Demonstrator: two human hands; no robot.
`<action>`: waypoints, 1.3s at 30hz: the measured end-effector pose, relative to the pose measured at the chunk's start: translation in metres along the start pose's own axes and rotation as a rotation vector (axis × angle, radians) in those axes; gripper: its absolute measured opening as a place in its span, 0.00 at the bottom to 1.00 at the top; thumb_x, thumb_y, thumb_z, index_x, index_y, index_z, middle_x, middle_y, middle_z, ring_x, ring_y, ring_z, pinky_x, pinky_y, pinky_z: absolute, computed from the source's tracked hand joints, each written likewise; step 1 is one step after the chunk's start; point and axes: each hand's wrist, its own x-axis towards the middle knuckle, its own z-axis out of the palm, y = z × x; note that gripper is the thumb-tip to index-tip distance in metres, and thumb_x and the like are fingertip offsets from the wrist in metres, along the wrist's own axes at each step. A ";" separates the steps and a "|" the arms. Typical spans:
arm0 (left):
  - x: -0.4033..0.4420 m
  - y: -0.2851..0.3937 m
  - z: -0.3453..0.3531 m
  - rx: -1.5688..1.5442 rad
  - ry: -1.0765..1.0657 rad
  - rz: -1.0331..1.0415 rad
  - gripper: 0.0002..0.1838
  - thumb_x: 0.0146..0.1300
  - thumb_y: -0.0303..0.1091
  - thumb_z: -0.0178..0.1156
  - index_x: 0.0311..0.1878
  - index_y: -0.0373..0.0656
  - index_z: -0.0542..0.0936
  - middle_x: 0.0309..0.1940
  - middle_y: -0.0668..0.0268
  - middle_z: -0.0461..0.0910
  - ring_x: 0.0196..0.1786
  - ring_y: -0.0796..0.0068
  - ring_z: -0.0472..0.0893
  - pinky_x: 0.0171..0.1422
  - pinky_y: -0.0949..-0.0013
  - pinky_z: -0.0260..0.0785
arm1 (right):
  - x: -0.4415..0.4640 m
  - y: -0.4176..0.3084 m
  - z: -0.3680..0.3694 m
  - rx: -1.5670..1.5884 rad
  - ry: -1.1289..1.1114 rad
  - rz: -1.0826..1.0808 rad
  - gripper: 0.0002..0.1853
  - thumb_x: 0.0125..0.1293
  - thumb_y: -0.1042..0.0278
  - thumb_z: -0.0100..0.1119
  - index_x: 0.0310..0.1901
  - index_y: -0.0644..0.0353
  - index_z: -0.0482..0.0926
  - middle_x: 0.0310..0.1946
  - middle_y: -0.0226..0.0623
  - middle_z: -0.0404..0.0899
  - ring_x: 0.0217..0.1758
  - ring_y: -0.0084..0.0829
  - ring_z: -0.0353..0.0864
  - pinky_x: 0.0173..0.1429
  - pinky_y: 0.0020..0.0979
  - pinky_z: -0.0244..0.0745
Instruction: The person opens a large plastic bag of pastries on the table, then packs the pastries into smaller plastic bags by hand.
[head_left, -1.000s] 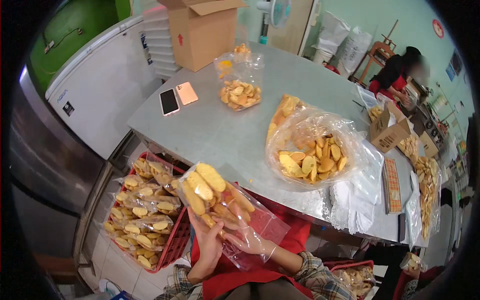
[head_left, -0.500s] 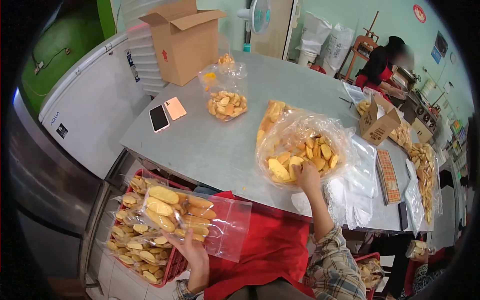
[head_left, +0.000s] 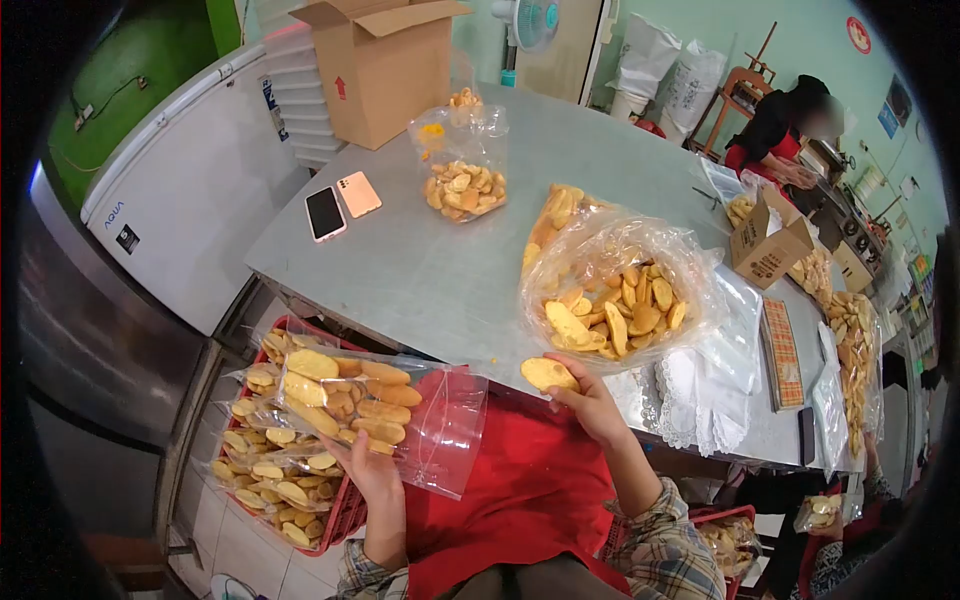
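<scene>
My left hand is closed on the lower edge of a clear plastic bag partly filled with oval yellow biscuits. Its flat, unfilled end points right, over my red apron. Between the thumb and fingers of my right hand is a single oval biscuit, just off the table's front edge. Beyond that hand, a large clear bag lies wide open on the table, with many loose biscuits inside. Below and left of my left hand, a red crate holds several filled bags.
On the metal table are two phones, a bag of biscuits, a cardboard box, a small carton and flat plastic bags. A white freezer stands left. A co-worker is at the back right.
My right hand has come out of the large open bag toward me, bringing one biscuit with it. My left hand still holds the smaller bag, now slightly lower.
</scene>
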 end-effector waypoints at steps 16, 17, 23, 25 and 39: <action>-0.015 0.006 0.008 -0.017 0.053 -0.032 0.44 0.52 0.17 0.50 0.68 0.50 0.39 0.67 0.60 0.44 0.67 0.61 0.52 0.67 0.58 0.51 | -0.003 0.016 0.020 -0.294 -0.291 0.007 0.17 0.53 0.75 0.61 0.46 0.65 0.75 0.38 0.30 0.78 0.35 0.15 0.73 0.35 0.17 0.69; -0.017 -0.002 0.004 0.032 0.041 0.006 0.45 0.50 0.15 0.51 0.68 0.50 0.40 0.67 0.61 0.44 0.67 0.62 0.51 0.68 0.60 0.48 | -0.006 0.013 0.029 -0.309 -0.334 0.170 0.18 0.53 0.74 0.61 0.47 0.65 0.75 0.38 0.30 0.78 0.37 0.18 0.75 0.39 0.18 0.70; -0.035 -0.006 0.026 0.079 -0.031 -0.099 0.50 0.45 0.13 0.55 0.68 0.48 0.37 0.66 0.62 0.45 0.66 0.65 0.51 0.68 0.64 0.46 | -0.015 0.064 0.079 -0.068 -0.213 -0.083 0.21 0.61 0.75 0.52 0.57 0.64 0.67 0.45 0.34 0.76 0.43 0.20 0.74 0.47 0.21 0.70; -0.034 -0.004 0.025 0.061 -0.052 -0.133 0.52 0.45 0.11 0.55 0.68 0.49 0.36 0.66 0.62 0.44 0.66 0.65 0.52 0.67 0.65 0.48 | -0.016 0.061 0.096 -0.370 -0.175 -0.358 0.23 0.64 0.75 0.46 0.61 0.64 0.60 0.49 0.38 0.74 0.45 0.22 0.73 0.49 0.23 0.68; -0.024 0.016 0.025 0.170 -0.189 -0.314 0.38 0.59 0.17 0.45 0.69 0.47 0.39 0.67 0.59 0.43 0.67 0.68 0.51 0.68 0.69 0.45 | -0.021 0.050 0.114 -0.205 -0.585 -0.108 0.27 0.69 0.69 0.35 0.67 0.61 0.42 0.68 0.42 0.43 0.71 0.34 0.40 0.69 0.29 0.38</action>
